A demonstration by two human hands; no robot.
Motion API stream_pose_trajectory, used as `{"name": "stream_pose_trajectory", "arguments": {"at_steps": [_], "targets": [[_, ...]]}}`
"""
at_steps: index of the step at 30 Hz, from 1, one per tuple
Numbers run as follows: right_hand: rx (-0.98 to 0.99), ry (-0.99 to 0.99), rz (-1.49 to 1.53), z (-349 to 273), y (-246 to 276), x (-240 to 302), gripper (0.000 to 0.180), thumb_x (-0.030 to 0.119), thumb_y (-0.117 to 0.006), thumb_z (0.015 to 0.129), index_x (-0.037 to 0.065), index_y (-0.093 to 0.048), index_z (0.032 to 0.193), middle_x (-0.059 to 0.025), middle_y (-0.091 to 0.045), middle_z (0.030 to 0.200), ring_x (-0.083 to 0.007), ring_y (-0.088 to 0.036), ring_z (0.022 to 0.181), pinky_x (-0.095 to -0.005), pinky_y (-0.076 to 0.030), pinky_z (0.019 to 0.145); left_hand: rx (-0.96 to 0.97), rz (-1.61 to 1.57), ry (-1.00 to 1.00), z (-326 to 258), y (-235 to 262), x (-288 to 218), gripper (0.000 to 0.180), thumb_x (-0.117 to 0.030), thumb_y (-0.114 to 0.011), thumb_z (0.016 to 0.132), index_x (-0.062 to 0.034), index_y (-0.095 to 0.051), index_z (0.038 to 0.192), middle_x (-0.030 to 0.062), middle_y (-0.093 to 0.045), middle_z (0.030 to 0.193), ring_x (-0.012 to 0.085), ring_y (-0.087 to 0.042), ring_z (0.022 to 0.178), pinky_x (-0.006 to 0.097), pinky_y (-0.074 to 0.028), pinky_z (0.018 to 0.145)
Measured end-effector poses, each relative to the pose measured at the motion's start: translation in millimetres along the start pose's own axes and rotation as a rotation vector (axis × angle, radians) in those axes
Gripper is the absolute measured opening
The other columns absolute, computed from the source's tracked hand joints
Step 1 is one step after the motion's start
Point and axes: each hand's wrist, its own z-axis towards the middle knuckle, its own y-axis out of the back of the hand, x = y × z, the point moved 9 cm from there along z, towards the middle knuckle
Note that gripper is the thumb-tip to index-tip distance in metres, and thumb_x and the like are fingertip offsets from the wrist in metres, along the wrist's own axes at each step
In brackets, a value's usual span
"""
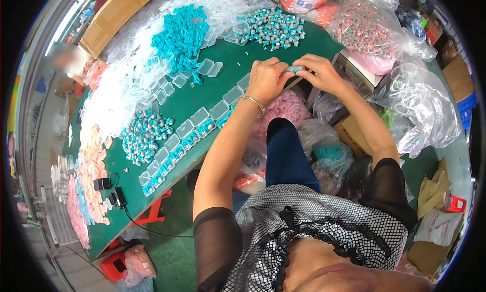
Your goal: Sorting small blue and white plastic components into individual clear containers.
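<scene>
My left hand point(267, 79) and my right hand point(322, 74) meet over the table's near edge. Fingers of both pinch a small teal and grey piece point(293, 69); its exact kind is too small to make out. Running left from beneath my left wrist, a row of open clear plastic cases point(201, 114) lies along the edge, several with teal parts inside. Beyond my hands sits a heap of small grey-and-teal round pieces point(271, 29). A tangle of teal strap-like parts point(179, 39) is piled left of that heap.
A large mound of clear plastic cases point(114, 84) covers the far left of the green table point(223, 59). Another heap of grey-and-teal pieces point(146, 137) and peach parts point(92, 160) lie nearer left. Beside a black adapter point(117, 197), its cable hangs over the edge. Bagged pink-grey pieces point(362, 28) stand right.
</scene>
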Motion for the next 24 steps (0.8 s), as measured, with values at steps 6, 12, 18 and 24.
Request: {"name": "stream_pose_trajectory", "arguments": {"at_steps": [6, 12, 18, 24], "targets": [[-0.167, 0.129, -0.302, 3, -7, -24, 0.025, 0.016, -0.067, 0.080, 0.006, -0.063, 0.103, -0.0109, -0.064, 0.099, -0.0305, -0.061, 0.091, -0.0392, -0.050, 0.078, -0.051, 0.267, 0.208, -12, 0, 24, 0.038, -0.035, -0.073, 0.074, -0.0135, -0.065, 0.104, 0.0055, -0.062, 0.098, 0.0266, -0.060, 0.092, 0.044, -0.042, 0.072], [-0.121, 0.070, -0.414, 3, -10, -49, 0.032, 0.010, -0.066, 0.076, 0.009, -0.062, 0.107, -0.0081, -0.061, 0.105, -0.0281, -0.058, 0.099, -0.0400, -0.047, 0.084, 0.150, 0.337, 0.318, -28, 3, 46, 0.043, -0.034, -0.077, 0.067, -0.0146, -0.067, 0.104, 0.0053, -0.062, 0.106, 0.0259, -0.057, 0.100, 0.045, -0.041, 0.081], [-0.129, 0.106, -0.426, 31, -29, -25, 0.027, 0.010, -0.063, 0.078, 0.012, -0.064, 0.105, -0.0041, -0.061, 0.103, -0.0239, -0.054, 0.103, -0.0393, -0.041, 0.085, 0.229, 0.362, 0.327, -31, -11, 55, 0.039, -0.032, -0.078, 0.066, -0.0141, -0.069, 0.099, 0.0060, -0.062, 0.105, 0.0253, -0.056, 0.103, 0.045, -0.040, 0.083], [0.172, 0.084, -0.574, 50, -78, -39, 0.023, 0.016, -0.064, 0.080, 0.017, -0.067, 0.103, 0.0007, -0.060, 0.101, -0.0201, -0.048, 0.107, -0.0468, -0.030, 0.092, 0.290, 0.330, 0.372, -29, -14, 48, 0.039, -0.028, -0.077, 0.068, -0.0153, -0.069, 0.103, 0.0064, -0.061, 0.110, 0.0275, -0.055, 0.105, 0.046, -0.040, 0.085]]}}
